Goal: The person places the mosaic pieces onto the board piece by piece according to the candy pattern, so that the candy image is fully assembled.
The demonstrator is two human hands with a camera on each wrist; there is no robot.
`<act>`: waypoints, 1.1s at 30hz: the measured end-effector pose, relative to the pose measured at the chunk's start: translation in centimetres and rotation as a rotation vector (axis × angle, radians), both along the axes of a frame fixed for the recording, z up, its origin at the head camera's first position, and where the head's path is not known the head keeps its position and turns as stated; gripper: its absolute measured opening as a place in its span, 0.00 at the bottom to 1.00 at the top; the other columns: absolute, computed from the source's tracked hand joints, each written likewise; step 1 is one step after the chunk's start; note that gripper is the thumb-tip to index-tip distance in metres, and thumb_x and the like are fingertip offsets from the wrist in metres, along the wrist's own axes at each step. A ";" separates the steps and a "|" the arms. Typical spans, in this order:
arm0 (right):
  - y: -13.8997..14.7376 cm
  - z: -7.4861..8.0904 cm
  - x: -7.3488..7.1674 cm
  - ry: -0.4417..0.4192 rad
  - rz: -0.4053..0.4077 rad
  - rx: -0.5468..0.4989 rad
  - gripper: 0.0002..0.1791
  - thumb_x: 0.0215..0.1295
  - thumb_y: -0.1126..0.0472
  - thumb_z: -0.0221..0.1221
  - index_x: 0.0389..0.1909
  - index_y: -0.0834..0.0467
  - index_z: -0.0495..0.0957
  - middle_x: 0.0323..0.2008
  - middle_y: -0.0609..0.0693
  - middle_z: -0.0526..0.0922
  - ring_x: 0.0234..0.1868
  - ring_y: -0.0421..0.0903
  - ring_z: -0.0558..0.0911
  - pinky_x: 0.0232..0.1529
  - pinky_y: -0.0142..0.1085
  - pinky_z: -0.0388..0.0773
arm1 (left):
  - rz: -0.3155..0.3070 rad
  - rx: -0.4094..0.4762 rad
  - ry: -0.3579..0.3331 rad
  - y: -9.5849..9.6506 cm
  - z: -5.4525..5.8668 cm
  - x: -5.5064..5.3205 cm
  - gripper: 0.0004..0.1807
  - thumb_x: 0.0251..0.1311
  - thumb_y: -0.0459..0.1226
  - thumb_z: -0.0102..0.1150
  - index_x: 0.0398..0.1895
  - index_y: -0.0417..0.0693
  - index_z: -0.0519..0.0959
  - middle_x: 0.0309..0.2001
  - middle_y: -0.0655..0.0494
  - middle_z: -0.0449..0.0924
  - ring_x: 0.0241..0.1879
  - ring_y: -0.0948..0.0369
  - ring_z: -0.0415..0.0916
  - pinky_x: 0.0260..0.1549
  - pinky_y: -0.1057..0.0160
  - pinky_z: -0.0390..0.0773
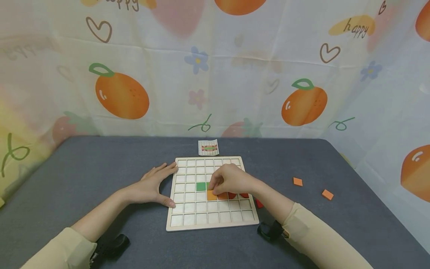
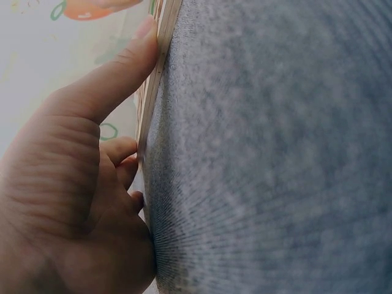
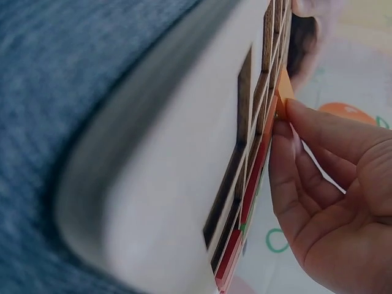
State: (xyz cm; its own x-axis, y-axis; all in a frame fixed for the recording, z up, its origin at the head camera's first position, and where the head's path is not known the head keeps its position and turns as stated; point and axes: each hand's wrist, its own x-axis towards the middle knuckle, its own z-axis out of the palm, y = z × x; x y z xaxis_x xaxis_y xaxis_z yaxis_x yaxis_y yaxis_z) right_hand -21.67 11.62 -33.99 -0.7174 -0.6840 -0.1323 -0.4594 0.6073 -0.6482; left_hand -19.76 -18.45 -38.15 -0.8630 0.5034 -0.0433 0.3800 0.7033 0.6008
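Note:
A pale wooden grid board (image 1: 189, 218) lies on the table. My left hand (image 1: 151, 186) is spread along its left side, thumb near the lower corner and fingertips at the upper corner. In the left wrist view the thumb touches the board's edge (image 2: 160, 67). Over the middle of the board, my right hand (image 1: 231, 179) pinches an orange tile (image 3: 284, 92) between thumb and fingers; it stands tilted at the grid. A green tile (image 1: 201, 186) sits in a cell just left of those fingers. Another orange tile (image 1: 223, 196) and red pieces (image 1: 244, 195) continue the row rightward, partly hidden by the hand.
Behind the board lies a small pattern card (image 1: 208, 148). Two loose orange tiles (image 1: 297, 181) rest on the table to the right. A red piece (image 1: 259, 203) lies beside the board's right edge, partly under my forearm. A printed curtain (image 1: 215, 93) hangs behind the dark table (image 1: 111, 160).

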 end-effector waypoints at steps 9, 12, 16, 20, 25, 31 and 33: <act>0.0 -0.2 0.1 0.002 0.011 -0.006 0.05 0.58 0.65 0.69 0.35 0.54 0.88 0.30 0.46 0.89 0.31 0.34 0.83 0.36 0.28 0.81 | -0.005 0.013 -0.003 0.2 -0.2 0.1 0.64 0.39 0.59 0.77 0.77 0.42 0.55 0.80 0.44 0.46 0.78 0.36 0.37 0.71 0.29 0.37; 0.1 -0.2 0.2 0.010 0.020 -0.007 0.05 0.58 0.65 0.69 0.35 0.54 0.88 0.31 0.46 0.89 0.31 0.34 0.83 0.36 0.28 0.81 | -0.006 0.015 -0.006 0.2 -0.2 0.1 0.64 0.40 0.58 0.77 0.77 0.42 0.55 0.80 0.44 0.46 0.78 0.36 0.37 0.71 0.29 0.37; 0.1 0.0 0.2 0.009 0.020 -0.011 0.05 0.58 0.65 0.68 0.35 0.53 0.88 0.31 0.45 0.89 0.30 0.35 0.84 0.35 0.29 0.81 | -0.005 0.013 -0.003 0.3 -0.2 0.1 0.64 0.39 0.58 0.77 0.77 0.42 0.55 0.80 0.44 0.46 0.78 0.36 0.38 0.71 0.29 0.37; 0.4 0.3 0.1 -0.012 0.004 -0.024 0.06 0.59 0.64 0.67 0.35 0.52 0.88 0.31 0.45 0.90 0.31 0.36 0.84 0.36 0.30 0.81 | -0.005 0.007 0.001 0.3 -0.2 0.1 0.63 0.39 0.59 0.76 0.77 0.42 0.55 0.80 0.44 0.46 0.78 0.36 0.38 0.71 0.29 0.38; 1.3 0.8 -0.2 -0.030 -0.029 -0.044 0.06 0.62 0.63 0.65 0.38 0.53 0.87 0.33 0.47 0.89 0.32 0.39 0.84 0.36 0.33 0.81 | -0.008 0.009 0.001 0.2 -0.2 0.1 0.63 0.40 0.59 0.76 0.77 0.42 0.55 0.80 0.44 0.46 0.78 0.36 0.38 0.71 0.29 0.37; 3.2 1.9 -0.9 -0.023 -0.085 -0.031 0.08 0.64 0.60 0.63 0.42 0.54 0.86 0.37 0.46 0.88 0.36 0.40 0.84 0.39 0.34 0.81 | -0.002 0.005 0.000 0.0 -0.1 0.1 0.64 0.40 0.59 0.76 0.77 0.43 0.55 0.80 0.44 0.46 0.78 0.36 0.37 0.71 0.29 0.37; 4.0 2.3 -1.2 -0.009 -0.092 -0.013 0.08 0.65 0.60 0.63 0.43 0.54 0.86 0.37 0.46 0.88 0.37 0.41 0.84 0.39 0.35 0.80 | -0.003 0.002 0.000 0.0 0.0 0.1 0.64 0.40 0.59 0.76 0.78 0.44 0.54 0.81 0.45 0.45 0.79 0.36 0.37 0.71 0.29 0.37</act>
State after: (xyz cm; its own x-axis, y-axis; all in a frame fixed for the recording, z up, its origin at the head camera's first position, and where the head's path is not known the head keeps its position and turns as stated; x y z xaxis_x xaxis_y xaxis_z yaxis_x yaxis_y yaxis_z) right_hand -22.89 15.58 -31.69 -0.7759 -0.6172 -0.1308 -0.3961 0.6379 -0.6605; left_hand -19.67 -18.41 -38.13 -0.8615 0.5059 -0.0422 0.3821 0.7009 0.6022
